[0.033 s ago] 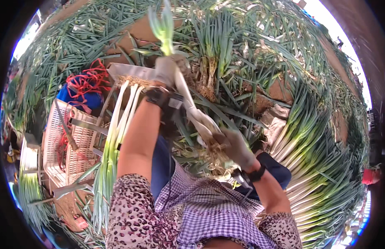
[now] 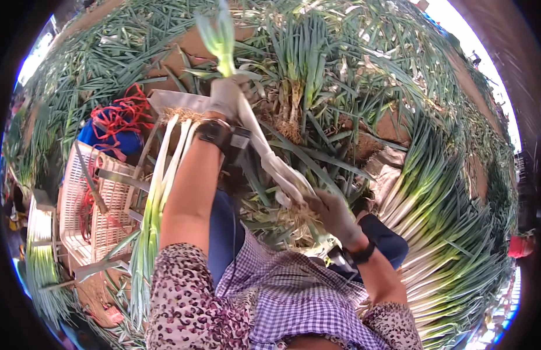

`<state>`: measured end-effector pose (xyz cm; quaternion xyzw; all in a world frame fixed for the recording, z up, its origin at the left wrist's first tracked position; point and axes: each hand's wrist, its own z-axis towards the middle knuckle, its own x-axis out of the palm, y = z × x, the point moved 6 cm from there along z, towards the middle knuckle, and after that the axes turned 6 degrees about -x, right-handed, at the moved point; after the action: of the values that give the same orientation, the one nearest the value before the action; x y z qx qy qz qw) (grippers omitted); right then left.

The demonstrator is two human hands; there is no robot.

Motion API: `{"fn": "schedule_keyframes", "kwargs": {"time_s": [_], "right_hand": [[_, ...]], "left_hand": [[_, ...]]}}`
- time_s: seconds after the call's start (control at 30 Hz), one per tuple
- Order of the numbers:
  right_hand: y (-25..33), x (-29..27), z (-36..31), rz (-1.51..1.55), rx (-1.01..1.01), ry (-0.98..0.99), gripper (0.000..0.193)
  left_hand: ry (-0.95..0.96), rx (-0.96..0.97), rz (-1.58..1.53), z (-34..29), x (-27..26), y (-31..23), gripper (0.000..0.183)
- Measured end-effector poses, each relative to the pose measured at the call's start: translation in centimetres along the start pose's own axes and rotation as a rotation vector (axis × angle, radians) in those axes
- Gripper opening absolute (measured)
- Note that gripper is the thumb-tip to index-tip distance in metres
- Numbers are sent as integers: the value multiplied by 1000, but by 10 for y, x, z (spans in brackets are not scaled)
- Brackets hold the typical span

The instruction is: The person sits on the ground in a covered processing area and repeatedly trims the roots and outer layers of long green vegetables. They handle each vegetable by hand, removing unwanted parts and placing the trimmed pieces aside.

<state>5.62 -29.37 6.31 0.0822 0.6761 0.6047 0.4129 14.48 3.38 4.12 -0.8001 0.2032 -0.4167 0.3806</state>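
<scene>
My left hand [image 2: 228,98], in a pale glove, is closed around a long green onion [image 2: 253,131] where its white stalk meets the green leaves. The onion slants across in front of me, leaves pointing away and root end toward my right. At that root end my gloved right hand [image 2: 333,217] is closed on the stalk's lower part, where pale outer skin [image 2: 288,179] hangs loose; its fingertips are partly hidden. Left of my left forearm, several peeled green onions [image 2: 160,192] lie with roots on a flat metal plate [image 2: 180,102].
A large row of green onions [image 2: 434,251] lies at my right. An unpeeled bunch [image 2: 297,76] rests ahead. To the left stand a white plastic basket [image 2: 78,216], red ties [image 2: 120,119] on something blue, and another onion bundle [image 2: 42,251]. Cut leaves [image 2: 107,64] litter the ground.
My left hand and the onion's leafy end have shifted slightly left. My right hand has moved a little right and toward me, still at the root end.
</scene>
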Motion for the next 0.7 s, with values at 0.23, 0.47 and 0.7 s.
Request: {"fn": "schedule_keyframes", "kwargs": {"time_s": [0.23,0.47,0.7], "right_hand": [[26,-28,-59,-134,118,-31,17],[26,-62,-106,-173,260,-96,17],[-17,-77,-108,-285,337,21,17]], "left_hand": [[-125,12,43,36,-28,-11,7],[-288,13,13,58,-60,-7,9],[-400,172,-17,33,-67,-26,6]]}}
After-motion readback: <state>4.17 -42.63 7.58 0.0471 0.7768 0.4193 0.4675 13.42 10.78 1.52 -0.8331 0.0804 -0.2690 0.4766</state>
